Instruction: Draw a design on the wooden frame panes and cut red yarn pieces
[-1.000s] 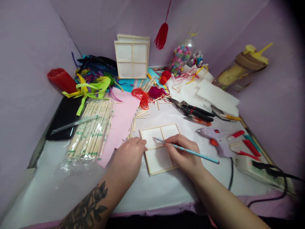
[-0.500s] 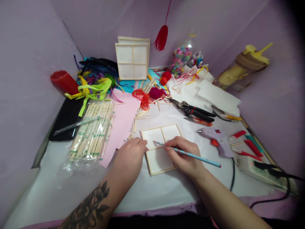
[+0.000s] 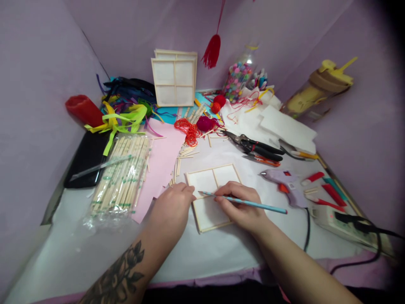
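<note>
A small white panel (image 3: pixel 211 213) framed and crossed by thin wooden sticks lies flat on the white-covered table. My right hand (image 3: pixel 242 204) grips a light-blue pencil (image 3: pixel 257 205) and rests over the panel's right side. The pencil's tip is over the upper left pane, near the middle stick; whether it touches the surface I cannot tell. At the panel's left edge, my left hand (image 3: pixel 174 207) is closed, fingertips against the frame. Two similar framed panels (image 3: pixel 174 82) lean upright against the back wall.
Bagged wooden sticks (image 3: pixel 122 173) lie at left beside pink paper (image 3: pixel 163 156). Loose sticks and red yarn (image 3: pixel 189 131) lie beyond the panel. To the right are pruning shears (image 3: pixel 253 145), a lilac glue gun (image 3: pixel 287 185) with its cord, and a power strip (image 3: pixel 344 223).
The pencil's tip has shifted left and slightly down across the pane, and the pencil lies flatter. My left hand stays at the frame's edge. The whole view has shifted slightly.
</note>
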A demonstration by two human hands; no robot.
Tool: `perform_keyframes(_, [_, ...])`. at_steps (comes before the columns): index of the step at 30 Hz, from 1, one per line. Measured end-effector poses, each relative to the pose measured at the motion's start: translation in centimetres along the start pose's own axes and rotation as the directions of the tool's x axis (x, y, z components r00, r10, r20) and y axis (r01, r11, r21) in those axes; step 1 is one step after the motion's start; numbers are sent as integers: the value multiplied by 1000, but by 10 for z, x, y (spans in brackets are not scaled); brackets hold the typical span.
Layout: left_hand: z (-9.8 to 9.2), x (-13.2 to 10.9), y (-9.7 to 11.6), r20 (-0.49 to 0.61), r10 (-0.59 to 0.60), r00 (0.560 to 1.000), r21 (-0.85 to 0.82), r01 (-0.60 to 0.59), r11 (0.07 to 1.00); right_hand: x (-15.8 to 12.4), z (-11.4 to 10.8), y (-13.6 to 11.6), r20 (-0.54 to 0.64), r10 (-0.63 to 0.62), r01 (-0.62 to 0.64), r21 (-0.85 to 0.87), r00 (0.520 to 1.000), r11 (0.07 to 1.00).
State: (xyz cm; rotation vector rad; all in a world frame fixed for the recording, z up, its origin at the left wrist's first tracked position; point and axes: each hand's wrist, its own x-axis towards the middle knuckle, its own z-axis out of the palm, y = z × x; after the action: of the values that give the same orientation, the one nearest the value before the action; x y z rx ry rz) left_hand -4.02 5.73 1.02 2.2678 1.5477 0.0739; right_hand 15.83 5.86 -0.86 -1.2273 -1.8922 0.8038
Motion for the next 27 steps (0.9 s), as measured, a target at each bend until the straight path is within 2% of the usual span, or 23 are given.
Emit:
perform_keyframes(6, [-1,0,1,-21,-2,1000,0,2,1000,3,-3,0,-111,97,-104,-53,989,993])
perform_keyframes(12, [0,-1,0,-15,1,1000,4,0,1000,3,-3,-1,-17,56,-56,4,998,998])
perform_keyframes(18, [-3,0,2,14,-26,1000,2,26,1000,4,-2,1,-87,166,-168,-13,982,986])
perform_keyframes(22, [-1,0,1,-10,-17,1000,10,18,1000,3,-3,2,-69,155,-155,8,986,988])
perform_keyframes(27, [1,-1,0,-31,6,1000,14,-6,1000,4,-3,4,-144,138,-149,-74,980,986])
